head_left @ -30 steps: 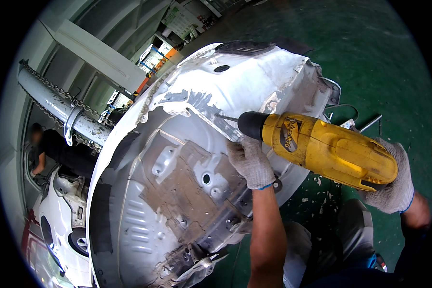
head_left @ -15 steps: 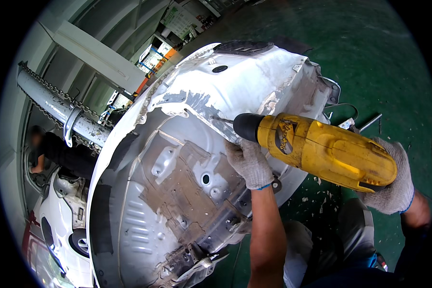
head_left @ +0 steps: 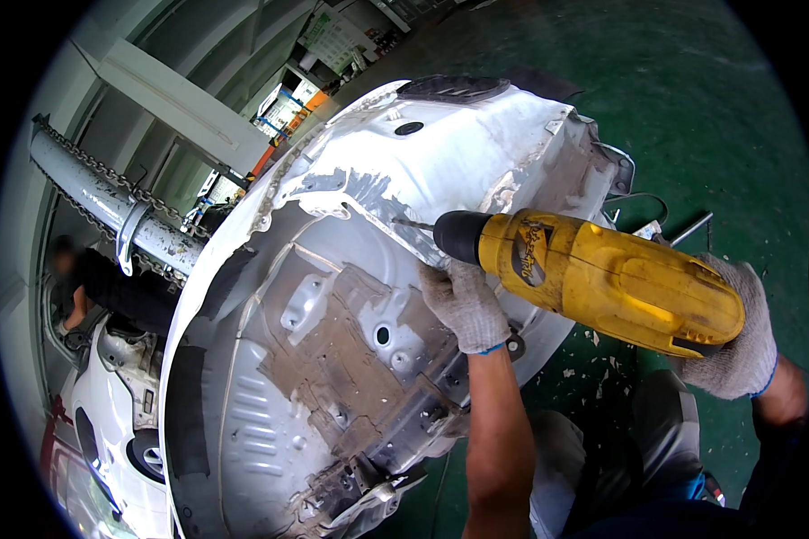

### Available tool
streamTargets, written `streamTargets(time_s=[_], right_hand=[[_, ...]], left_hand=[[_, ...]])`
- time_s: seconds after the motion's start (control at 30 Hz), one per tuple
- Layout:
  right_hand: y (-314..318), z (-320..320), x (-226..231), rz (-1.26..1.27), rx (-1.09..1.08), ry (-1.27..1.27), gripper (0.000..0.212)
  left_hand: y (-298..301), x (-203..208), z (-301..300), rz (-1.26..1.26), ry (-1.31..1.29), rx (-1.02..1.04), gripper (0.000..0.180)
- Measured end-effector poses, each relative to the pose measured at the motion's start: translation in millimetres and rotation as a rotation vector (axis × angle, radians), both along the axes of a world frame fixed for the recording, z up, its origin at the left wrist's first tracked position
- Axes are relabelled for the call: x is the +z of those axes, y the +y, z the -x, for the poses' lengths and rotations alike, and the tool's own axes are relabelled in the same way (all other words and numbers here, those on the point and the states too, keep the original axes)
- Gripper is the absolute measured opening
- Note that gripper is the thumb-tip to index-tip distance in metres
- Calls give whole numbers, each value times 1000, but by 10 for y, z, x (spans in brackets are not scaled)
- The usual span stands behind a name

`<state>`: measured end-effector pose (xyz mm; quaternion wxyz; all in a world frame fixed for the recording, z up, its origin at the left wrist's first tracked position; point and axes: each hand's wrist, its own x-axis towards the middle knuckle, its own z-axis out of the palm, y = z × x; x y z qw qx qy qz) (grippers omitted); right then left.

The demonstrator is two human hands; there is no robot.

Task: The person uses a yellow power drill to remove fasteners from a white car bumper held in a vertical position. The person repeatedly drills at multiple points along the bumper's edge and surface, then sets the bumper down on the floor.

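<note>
A worn yellow power drill (head_left: 593, 278) with a black chuck points left across the white car body panel (head_left: 467, 162). Its thin bit reaches the scraped grey metal along the panel's flange (head_left: 388, 221). My right hand (head_left: 737, 346), in a knitted grey-white glove, is closed around the back of the drill; its fingers are partly hidden by the tool. Just below the chuck, my gloved left hand (head_left: 467, 310) is closed on the edge of the panel, its fingertips partly out of sight.
The wheel-well cavity (head_left: 324, 332) opens below the flange, with brown coating inside. Left stands a grey pulling post (head_left: 108, 207) with chain. A co-worker (head_left: 108, 283) bends over another white car (head_left: 108, 413). Paint flakes, a metal bar (head_left: 692, 229) and a cable lie on the green floor.
The view has shifted very slightly. Drill and both hands keep nearly the same place against the panel.
</note>
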<state>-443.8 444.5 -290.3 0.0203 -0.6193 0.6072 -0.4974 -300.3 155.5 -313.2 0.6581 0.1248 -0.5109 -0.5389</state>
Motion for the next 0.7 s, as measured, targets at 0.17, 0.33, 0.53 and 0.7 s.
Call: streamTargets(time_s=[0.17,0.33,0.53,0.7], right_hand=[[19,-45,152,-92,2,-89,90],[-15,-27,85,63,24,73,86],[16,-122,446,-178,4,-144,84],[28,46,536,-118,99,75,80]], left_hand=[[-33,-43,9,-13,48,-24,43],[-160,-136,24,-38,129,-89,37],[-94,-99,8,-86,114,-93,33],[-86,-87,50,-105,144,-110,33]])
